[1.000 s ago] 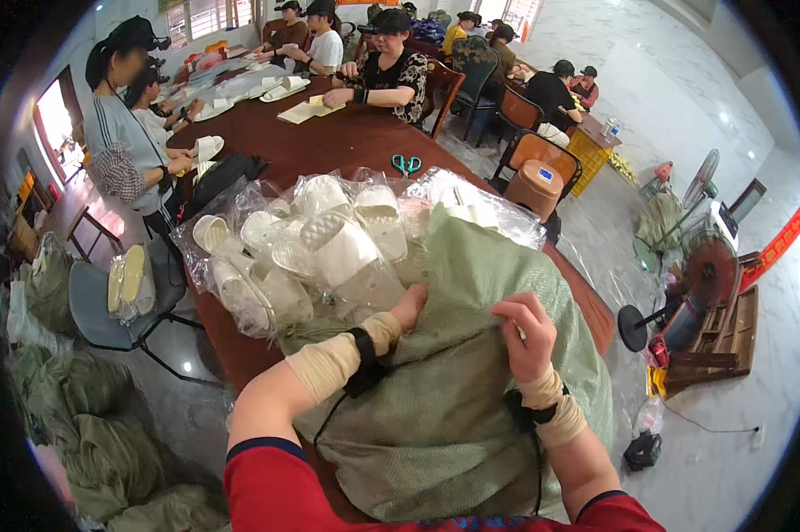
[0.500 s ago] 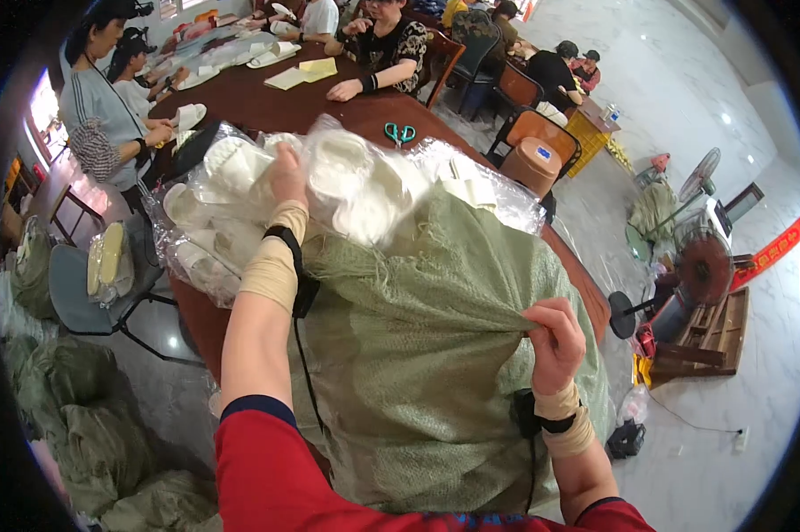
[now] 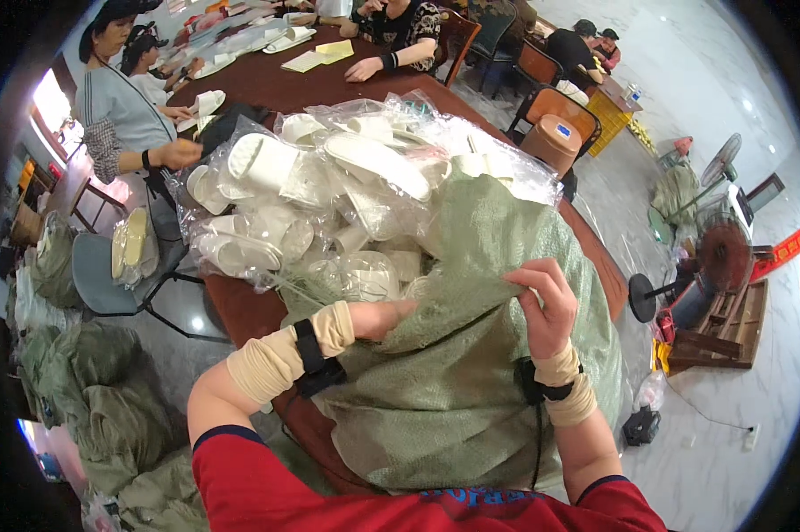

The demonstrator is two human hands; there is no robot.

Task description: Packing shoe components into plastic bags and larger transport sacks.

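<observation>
A large green woven sack (image 3: pixel 471 390) lies in front of me on the table, its mouth facing the far left. My right hand (image 3: pixel 546 306) is closed on the sack's rim, pinching the fabric between thumb and fingers. At the sack's mouth, my left hand (image 3: pixel 384 319) reaches in from the left; the fabric hides its fingers. White slide slippers (image 3: pixel 378 164) in clear plastic bags form a heap beyond the sack, and some lie right at its opening. Both my wrists have beige wraps and black straps.
The brown table (image 3: pixel 435 96) stretches away, with yellow paper (image 3: pixel 333 51) on it. A person in grey (image 3: pixel 121 115) stands at the left; others sit farther off. A grey chair (image 3: pixel 107 275) holding bagged yellow slippers and several green sacks (image 3: pixel 116 426) are left; a fan (image 3: pixel 724 253) stands right.
My left hand has come back from the slipper heap to the sack's mouth. More bagged slippers show beside the opening. My right hand still grips the rim. The person in grey has moved a hand.
</observation>
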